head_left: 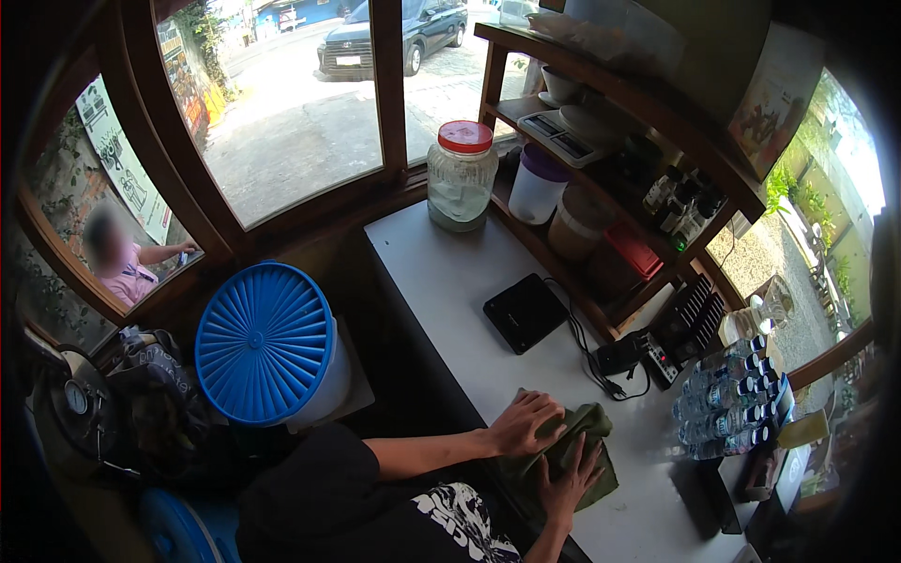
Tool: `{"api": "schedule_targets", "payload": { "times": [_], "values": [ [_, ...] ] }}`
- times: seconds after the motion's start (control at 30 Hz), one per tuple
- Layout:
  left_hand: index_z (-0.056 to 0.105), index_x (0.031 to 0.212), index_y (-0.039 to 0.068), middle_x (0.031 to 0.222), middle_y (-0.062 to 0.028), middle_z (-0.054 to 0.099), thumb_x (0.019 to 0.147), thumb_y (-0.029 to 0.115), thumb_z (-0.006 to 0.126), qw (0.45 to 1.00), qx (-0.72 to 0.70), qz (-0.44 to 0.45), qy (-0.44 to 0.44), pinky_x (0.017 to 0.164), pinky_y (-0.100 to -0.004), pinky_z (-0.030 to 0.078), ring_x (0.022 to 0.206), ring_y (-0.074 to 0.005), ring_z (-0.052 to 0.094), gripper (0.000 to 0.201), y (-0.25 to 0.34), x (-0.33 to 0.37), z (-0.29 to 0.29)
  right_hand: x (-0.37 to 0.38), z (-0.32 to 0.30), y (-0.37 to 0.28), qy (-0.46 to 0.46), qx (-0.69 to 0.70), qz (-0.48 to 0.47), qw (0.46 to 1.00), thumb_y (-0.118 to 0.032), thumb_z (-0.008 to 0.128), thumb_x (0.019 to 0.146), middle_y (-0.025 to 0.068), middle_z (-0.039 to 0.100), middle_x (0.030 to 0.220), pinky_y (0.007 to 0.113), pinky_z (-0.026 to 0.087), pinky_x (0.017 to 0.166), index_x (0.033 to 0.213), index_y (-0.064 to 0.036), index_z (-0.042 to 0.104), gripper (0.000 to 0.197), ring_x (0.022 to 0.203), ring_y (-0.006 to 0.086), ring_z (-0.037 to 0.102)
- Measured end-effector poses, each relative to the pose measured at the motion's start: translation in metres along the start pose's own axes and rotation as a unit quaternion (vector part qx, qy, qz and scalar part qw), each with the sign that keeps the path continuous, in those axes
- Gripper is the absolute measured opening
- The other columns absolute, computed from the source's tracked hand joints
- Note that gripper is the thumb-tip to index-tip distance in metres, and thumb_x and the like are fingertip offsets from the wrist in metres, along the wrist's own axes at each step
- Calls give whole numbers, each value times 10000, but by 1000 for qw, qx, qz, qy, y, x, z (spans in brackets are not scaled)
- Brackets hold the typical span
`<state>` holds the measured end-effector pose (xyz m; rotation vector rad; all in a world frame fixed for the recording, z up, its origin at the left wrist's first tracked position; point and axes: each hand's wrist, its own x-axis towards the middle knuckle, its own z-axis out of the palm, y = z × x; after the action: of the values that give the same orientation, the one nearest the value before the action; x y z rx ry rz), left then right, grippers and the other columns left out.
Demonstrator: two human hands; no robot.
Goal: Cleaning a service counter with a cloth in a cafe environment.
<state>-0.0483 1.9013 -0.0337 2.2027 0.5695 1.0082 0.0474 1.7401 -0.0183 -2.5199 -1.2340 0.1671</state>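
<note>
A dark green cloth (591, 422) lies crumpled on the white counter (427, 272), close to its near edge. My left hand (526, 424) rests on the cloth's left part, fingers curled and bunching the fabric. Beside it, my right hand (571, 480) presses flat on the cloth with its fingers spread. Folds partly hide the left fingertips. Farther along the counter sits a flat black square device (526, 312), apart from both hands.
Behind the counter stands a wooden shelf (601, 169) with tubs and a scale. A red-lidded jar (462, 178) is at the far end. Cables and a power strip (660, 361) lie near several water bottles (723, 399). A blue-lidded bucket (263, 342) stands left.
</note>
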Motion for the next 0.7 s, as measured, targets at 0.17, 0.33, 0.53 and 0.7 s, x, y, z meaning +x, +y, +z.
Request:
{"api": "schedule_targets", "payload": {
  "times": [0.17,0.33,0.53,0.7],
  "values": [
    [438,1439,89,1510,-230,314,973,506,493,957,137,66,-247,1161,-596,190,1440,-379,271,627,29,-29,54,0,-23,67,165,146,-2,975,-138,624,907,209,317,1534,523,288,1137,1510,-75,331,674,1413,405,314],
    [227,1570,219,1626,-214,103,975,607,386,909,182,130,-352,1125,-717,75,1506,-364,116,728,39,-48,56,-42,-10,213,286,-1,196,938,-278,587,973,157,414,1484,508,306,1134,1514,-87,322,632,1363,366,404],
    [248,1565,281,1636,-184,96,908,751,324,882,172,154,-410,1144,-686,35,1514,-341,102,812,10,1,34,-50,-15,186,236,-135,316,909,-514,483,984,120,404,1507,591,253,1128,1528,-200,319,649,1381,327,399],
    [231,1573,212,1623,-222,114,916,751,280,899,225,89,-365,1150,-676,6,1507,-396,73,851,25,10,48,-46,-18,184,188,-147,380,894,-552,457,981,126,385,1523,583,229,1144,1528,-233,318,648,1413,329,356]
  ]
}}
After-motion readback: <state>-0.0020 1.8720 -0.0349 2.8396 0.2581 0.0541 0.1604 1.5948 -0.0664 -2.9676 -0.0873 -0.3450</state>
